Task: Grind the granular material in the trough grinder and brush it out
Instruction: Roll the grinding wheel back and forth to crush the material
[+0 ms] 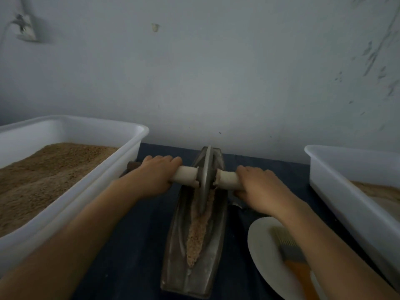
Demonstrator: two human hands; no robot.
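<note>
The long, boat-shaped grey metal trough grinder (194, 252) lies in the middle of the bench (134, 245), which is covered in dark blue cloth. Its long axis runs from the person toward the pale wall (216, 72), with the near end low in the view and the far, narrowing end close to the wall. A strip of pale brown granular material (198, 232) fills the groove along that same axis, widest near the middle and tapering toward the near end.

A grey metal grinding wheel (205, 176) stands upright on edge in the groove, toward the far half of the trough, its flat faces turned left and right. A pale cylindrical handle bar (186, 175) passes through its centre, crossing the trough at a right angle.

The left hand (154, 175) grips the left half of the bar, fingers curled over the top. The right hand (257, 185) grips the right half in the same way, knuckles up. Both hands sit just beside the wheel.

To the left stands a white rectangular plastic tub (121, 169) holding brown granules. A second white plastic tub (337, 191) stands to the right. Near the right forearm, a white round plate (263, 252) carries a flat brush with an orange handle (287, 250).
</note>
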